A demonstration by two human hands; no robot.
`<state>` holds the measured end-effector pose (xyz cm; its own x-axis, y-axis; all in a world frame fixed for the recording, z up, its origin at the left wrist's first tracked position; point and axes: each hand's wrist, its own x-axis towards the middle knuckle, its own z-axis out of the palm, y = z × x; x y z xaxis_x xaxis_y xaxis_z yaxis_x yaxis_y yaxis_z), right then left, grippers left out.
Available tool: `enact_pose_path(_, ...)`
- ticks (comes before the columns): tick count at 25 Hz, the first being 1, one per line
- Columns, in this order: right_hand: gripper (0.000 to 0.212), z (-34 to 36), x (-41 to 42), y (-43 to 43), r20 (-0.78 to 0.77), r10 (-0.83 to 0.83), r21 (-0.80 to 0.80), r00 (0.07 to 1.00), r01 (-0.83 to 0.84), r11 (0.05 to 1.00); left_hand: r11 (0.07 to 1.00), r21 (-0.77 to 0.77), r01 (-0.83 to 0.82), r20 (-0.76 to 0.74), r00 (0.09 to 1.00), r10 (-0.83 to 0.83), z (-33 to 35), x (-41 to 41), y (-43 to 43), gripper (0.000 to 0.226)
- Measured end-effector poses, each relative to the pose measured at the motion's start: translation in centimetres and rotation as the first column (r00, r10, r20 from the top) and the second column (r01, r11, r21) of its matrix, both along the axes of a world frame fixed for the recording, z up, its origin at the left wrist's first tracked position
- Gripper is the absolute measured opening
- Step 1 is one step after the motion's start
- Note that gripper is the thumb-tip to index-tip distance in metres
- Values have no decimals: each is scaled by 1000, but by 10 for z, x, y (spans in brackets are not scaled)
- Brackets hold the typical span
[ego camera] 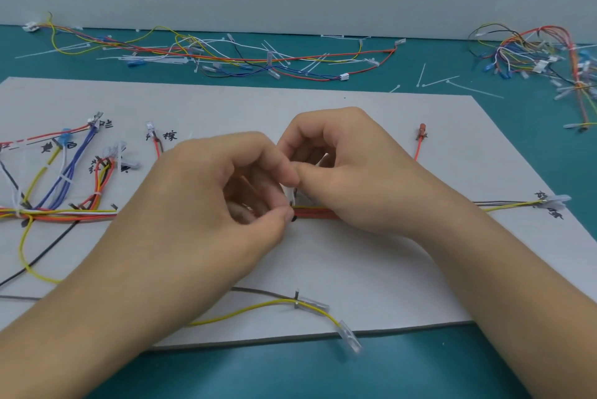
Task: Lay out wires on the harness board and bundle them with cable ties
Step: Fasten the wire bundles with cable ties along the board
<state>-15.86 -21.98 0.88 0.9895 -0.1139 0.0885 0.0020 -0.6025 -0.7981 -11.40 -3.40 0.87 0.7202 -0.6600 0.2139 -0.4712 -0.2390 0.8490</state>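
Harness board point(371, 127): lies flat on the teal table point(290, 366) right in front of me, handwritten labels at the branch ends, so each wire has a marked place to run to
Main bundle point(318, 213): red, yellow and other wires run left to right across the middle of the board; only a short stretch shows between my hands
Cable tie point(289, 195): white, standing up from the bundle at a dark peg, its tail rising into the right palm; I judge it is looped round the wires, but the loop itself is hidden
Left hand point(206, 192): fingers curled, thumb and forefinger nipping the tie low down against the bundle, I think to steady the head while the tail is drawn
Right hand point(352, 172): curled too, pinching the tie's upper part just beside the left fingertips
Tied branches point(66, 179): blue, yellow and orange runs on the left already wear white ties, so my guess is the work is moving rightward along the trunk
Untied runs: the yellow wire point(504, 206) to the right and the front yellow wire point(274, 303) lie loose
Spare ties point(436, 80): scattered behind the board, near the loose wires point(226, 56), within reach for the next joint
Risk: cinching off-position would pull the wires away from the peg
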Motion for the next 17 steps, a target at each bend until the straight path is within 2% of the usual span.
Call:
enact_pose_path(5, 13, 2, 0, -1, -51, 13, 59, 999, -9, 998, 976, -215, -26, -245, 969, -28, 0, 1, -6, 20)
enact_pose_path(11, 3, 9, -4, -8, -94, 54, 103, 994, -45, 994, 976, -210, -53, -344, 939, -23, -4, 5, -11, 27)
enact_pose_path(17, 5, 16, -7, -12, -100, 99, 81, 990, -91, 993, 976, -206, -69, -376, 926, -14, -5, 7, -11, 28)
